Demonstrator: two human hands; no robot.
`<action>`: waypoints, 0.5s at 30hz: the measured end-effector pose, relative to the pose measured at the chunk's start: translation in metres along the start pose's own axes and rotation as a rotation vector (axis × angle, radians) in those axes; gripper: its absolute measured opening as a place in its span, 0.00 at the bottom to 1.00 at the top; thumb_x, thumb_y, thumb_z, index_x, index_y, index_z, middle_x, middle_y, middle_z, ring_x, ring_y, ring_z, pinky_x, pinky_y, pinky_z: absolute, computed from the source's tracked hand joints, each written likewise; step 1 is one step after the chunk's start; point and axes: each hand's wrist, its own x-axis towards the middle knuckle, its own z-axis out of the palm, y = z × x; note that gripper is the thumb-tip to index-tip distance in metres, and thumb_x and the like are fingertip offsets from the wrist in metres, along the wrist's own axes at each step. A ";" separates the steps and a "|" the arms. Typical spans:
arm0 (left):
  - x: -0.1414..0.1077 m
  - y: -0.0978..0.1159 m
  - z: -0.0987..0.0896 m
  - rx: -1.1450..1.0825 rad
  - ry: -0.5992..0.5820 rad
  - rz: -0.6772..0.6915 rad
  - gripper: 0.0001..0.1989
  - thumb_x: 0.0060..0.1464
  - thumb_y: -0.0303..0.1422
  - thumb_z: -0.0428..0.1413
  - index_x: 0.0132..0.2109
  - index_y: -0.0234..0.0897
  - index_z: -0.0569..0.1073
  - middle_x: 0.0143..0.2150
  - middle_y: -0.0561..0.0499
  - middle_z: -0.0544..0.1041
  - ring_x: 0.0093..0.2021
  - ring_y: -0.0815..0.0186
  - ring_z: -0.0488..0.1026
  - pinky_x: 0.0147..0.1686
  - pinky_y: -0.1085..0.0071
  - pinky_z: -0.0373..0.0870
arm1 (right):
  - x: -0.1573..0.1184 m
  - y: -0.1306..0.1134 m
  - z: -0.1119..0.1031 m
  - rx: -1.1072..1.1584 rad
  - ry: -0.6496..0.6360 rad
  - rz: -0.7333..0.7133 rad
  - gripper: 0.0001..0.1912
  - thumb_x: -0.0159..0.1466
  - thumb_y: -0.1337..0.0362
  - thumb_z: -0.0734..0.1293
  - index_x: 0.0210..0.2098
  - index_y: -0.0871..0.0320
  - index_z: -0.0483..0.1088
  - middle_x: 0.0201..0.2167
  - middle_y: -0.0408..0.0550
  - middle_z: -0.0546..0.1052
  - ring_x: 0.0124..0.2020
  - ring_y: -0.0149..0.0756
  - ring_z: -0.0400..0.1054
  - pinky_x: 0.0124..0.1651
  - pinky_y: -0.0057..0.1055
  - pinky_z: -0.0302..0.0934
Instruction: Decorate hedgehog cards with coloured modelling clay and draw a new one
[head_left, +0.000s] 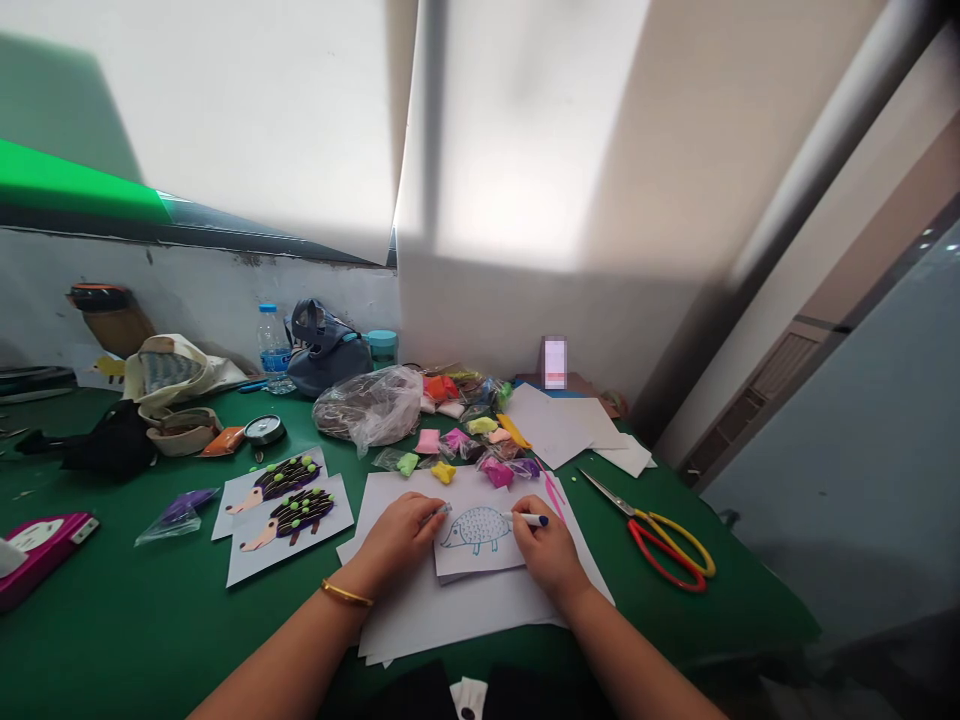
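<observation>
A small white card [480, 562] with a blue line drawing of a hedgehog lies on larger white sheets [420, 625]. My right hand [546, 540] is closed around a white pen [529, 519] with a dark blue end, at the card's right edge. At the card's left edge is my left hand [405, 528], its fingers pressed together on a small pale bluish thing, perhaps the pen's cap, too small to tell. Two finished hedgehog cards [289, 520], with dark bodies and green dots, overlap to the left.
Red and yellow scissors [667, 545] lie open at the right. Behind the sheets are colourful clay packets [427, 441], a clear plastic bag [371, 405] and more paper [551, 430]. A magenta box [49, 555] sits far left; a bottle [274, 350] stands near the wall.
</observation>
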 end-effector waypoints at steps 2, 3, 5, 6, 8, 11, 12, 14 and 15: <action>0.000 -0.001 0.000 0.002 0.001 -0.001 0.17 0.65 0.42 0.45 0.43 0.39 0.76 0.41 0.45 0.78 0.45 0.58 0.71 0.44 0.65 0.66 | -0.001 -0.001 0.000 -0.012 -0.016 -0.002 0.10 0.63 0.57 0.58 0.32 0.54 0.67 0.28 0.43 0.73 0.31 0.37 0.67 0.34 0.29 0.57; 0.000 -0.001 0.000 0.000 0.000 -0.001 0.17 0.65 0.42 0.45 0.44 0.40 0.76 0.41 0.45 0.78 0.45 0.58 0.71 0.44 0.65 0.66 | -0.001 -0.001 0.000 -0.017 -0.018 -0.004 0.10 0.63 0.57 0.58 0.31 0.54 0.67 0.28 0.43 0.73 0.31 0.37 0.67 0.33 0.29 0.56; 0.000 -0.002 0.001 -0.007 -0.001 0.001 0.17 0.65 0.42 0.45 0.44 0.40 0.76 0.41 0.45 0.78 0.45 0.58 0.71 0.44 0.64 0.66 | -0.001 -0.001 0.000 -0.021 -0.011 -0.009 0.09 0.63 0.58 0.59 0.31 0.54 0.67 0.27 0.42 0.73 0.30 0.37 0.66 0.32 0.29 0.56; 0.000 -0.002 0.001 -0.009 0.000 0.000 0.17 0.65 0.42 0.45 0.44 0.40 0.76 0.42 0.45 0.78 0.45 0.58 0.71 0.44 0.65 0.66 | 0.000 0.000 0.000 -0.017 -0.004 -0.013 0.09 0.62 0.58 0.59 0.30 0.54 0.67 0.26 0.42 0.72 0.30 0.37 0.66 0.32 0.29 0.56; 0.000 -0.002 0.001 -0.009 0.001 -0.003 0.17 0.65 0.42 0.45 0.45 0.40 0.76 0.42 0.45 0.78 0.46 0.58 0.71 0.44 0.65 0.66 | 0.001 0.001 -0.001 0.005 0.015 -0.025 0.09 0.61 0.59 0.59 0.29 0.54 0.67 0.25 0.41 0.72 0.29 0.36 0.66 0.31 0.29 0.56; 0.000 -0.002 0.001 -0.004 0.000 -0.002 0.18 0.65 0.42 0.45 0.44 0.40 0.76 0.42 0.45 0.78 0.46 0.58 0.71 0.44 0.65 0.66 | 0.002 0.004 -0.001 0.037 0.048 -0.031 0.08 0.60 0.61 0.58 0.28 0.54 0.65 0.25 0.42 0.71 0.29 0.36 0.66 0.31 0.29 0.56; 0.000 -0.001 0.000 -0.003 0.000 -0.001 0.18 0.65 0.42 0.45 0.44 0.40 0.76 0.41 0.45 0.78 0.46 0.58 0.71 0.43 0.65 0.65 | 0.002 0.005 -0.001 0.037 0.053 -0.025 0.08 0.60 0.61 0.58 0.27 0.54 0.65 0.25 0.42 0.71 0.29 0.37 0.66 0.31 0.29 0.56; 0.000 0.000 -0.001 0.000 -0.002 0.001 0.18 0.65 0.42 0.45 0.44 0.40 0.76 0.42 0.45 0.78 0.46 0.58 0.71 0.43 0.65 0.65 | 0.002 0.006 0.000 0.019 0.050 -0.008 0.08 0.60 0.61 0.58 0.27 0.54 0.64 0.24 0.41 0.70 0.29 0.37 0.66 0.31 0.29 0.55; -0.001 0.000 -0.001 0.002 -0.003 0.000 0.17 0.65 0.42 0.45 0.44 0.40 0.76 0.42 0.45 0.78 0.46 0.58 0.71 0.43 0.65 0.65 | 0.002 0.005 0.000 0.006 0.043 0.000 0.08 0.60 0.61 0.58 0.26 0.54 0.63 0.24 0.41 0.70 0.29 0.37 0.66 0.31 0.29 0.55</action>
